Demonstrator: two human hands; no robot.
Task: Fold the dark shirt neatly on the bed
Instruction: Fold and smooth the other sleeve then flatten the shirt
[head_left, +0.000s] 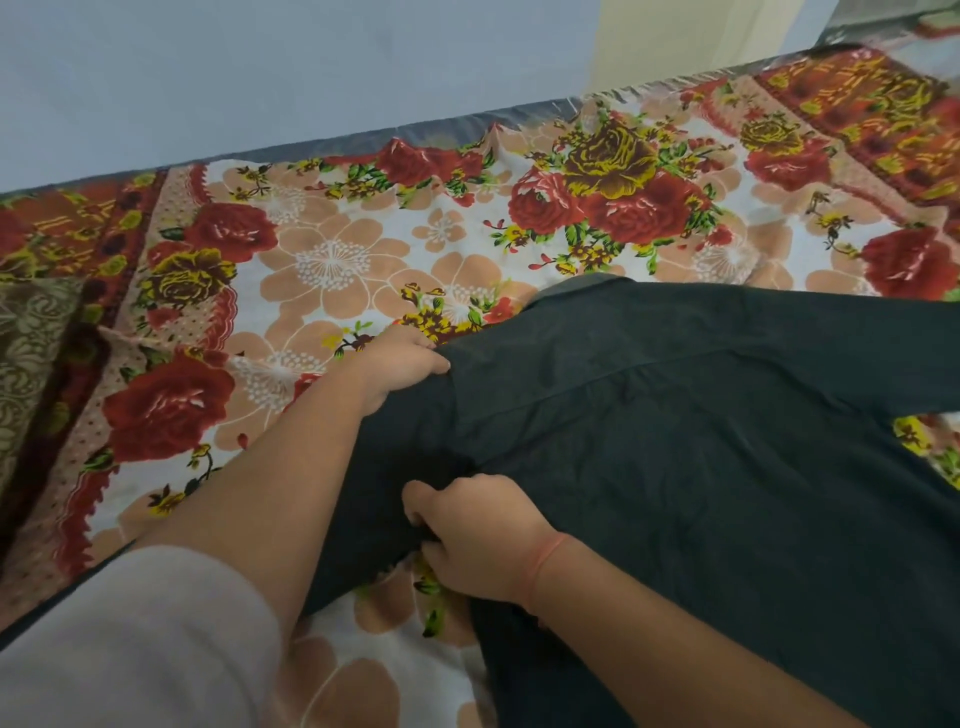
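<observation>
Head view: left hand (400, 364) and, at five o'clock from it, right hand (478, 535) both clutch an edge of the dark shirt (701, 441), which stretches toward three o'clock.

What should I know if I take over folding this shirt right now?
Left hand: grips the edge of the dark shirt, on the far side.
Right hand: grips a bunch of the same edge, nearer to you.
Shirt: lies spread on the floral bedsheet, collar toward the wall, one sleeve running off to the right.
Done: shirt laid out; no finished fold shows.
Left: probably bring the held side over, fold the sleeves in, then fold the body.
</observation>
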